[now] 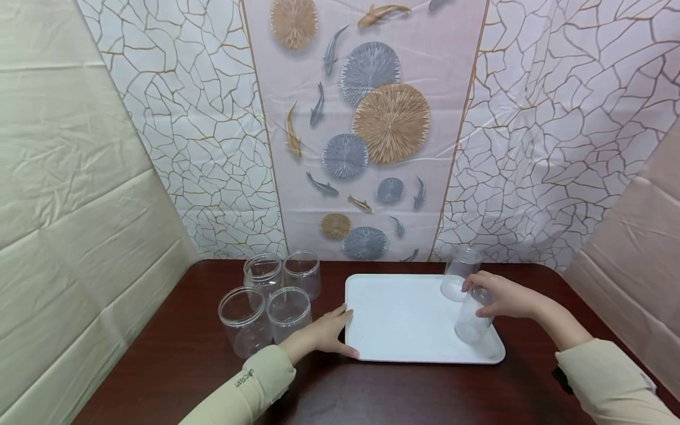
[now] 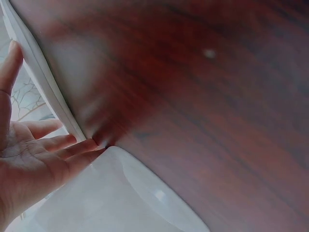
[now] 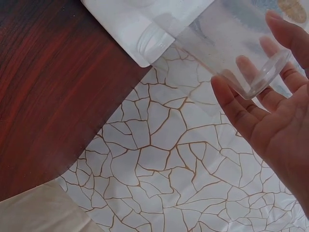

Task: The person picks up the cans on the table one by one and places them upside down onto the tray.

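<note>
My right hand (image 1: 502, 296) reaches over the right end of a white tray (image 1: 401, 319), thumb and fingers around the top of a clear jar (image 1: 471, 326) on it. In the right wrist view, fingers (image 3: 236, 104) show along and through the end of this jar (image 3: 207, 43). Behind it, another clear jar (image 1: 461, 274) stands at the tray's back right. My left hand (image 1: 330, 333) is at the tray's left edge, thumb at the front corner, other fingers spread along the side. The left wrist view shows the fingertips (image 2: 99, 145) right at the tray's rim, palm uncovered.
Several clear open-topped jars stand grouped left of the tray, among them a front left jar (image 1: 244, 324) and a front right jar (image 1: 289, 313) close to my left forearm. All stand on a dark red-brown table (image 1: 372, 392), with a patterned cloth wall (image 1: 366, 195) behind.
</note>
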Motion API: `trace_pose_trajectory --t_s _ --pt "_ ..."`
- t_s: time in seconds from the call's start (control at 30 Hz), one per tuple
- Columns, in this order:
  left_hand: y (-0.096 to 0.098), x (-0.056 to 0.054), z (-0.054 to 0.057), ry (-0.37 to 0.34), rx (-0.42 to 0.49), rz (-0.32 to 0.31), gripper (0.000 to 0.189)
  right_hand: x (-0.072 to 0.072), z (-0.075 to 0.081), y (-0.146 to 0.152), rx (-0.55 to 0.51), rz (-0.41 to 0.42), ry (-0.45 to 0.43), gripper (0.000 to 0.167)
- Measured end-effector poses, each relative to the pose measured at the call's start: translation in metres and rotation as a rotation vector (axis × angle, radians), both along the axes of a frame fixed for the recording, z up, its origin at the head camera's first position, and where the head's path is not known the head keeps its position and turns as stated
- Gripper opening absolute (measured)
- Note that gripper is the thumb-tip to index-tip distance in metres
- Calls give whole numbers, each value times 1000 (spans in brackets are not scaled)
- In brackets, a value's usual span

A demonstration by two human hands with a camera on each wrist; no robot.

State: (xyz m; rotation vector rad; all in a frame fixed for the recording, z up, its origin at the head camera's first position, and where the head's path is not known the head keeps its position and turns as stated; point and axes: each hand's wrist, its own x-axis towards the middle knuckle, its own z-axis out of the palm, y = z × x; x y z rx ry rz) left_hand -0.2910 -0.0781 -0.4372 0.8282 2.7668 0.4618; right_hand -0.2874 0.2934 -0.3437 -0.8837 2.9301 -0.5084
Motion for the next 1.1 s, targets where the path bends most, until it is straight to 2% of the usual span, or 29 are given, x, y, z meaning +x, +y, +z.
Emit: trace_pose_trajectory --t_s 0.53,0.93,1.1 --pt "-1 0 0 -28 17 21 92 -1 3 -2 -17 -11 -111 45" --pt "1 2 0 -43 7 26 90 1 6 -1 6 4 -10 47" --pt "0 5 3 -55 -21 20 88 3 8 -4 -10 -25 13 43"
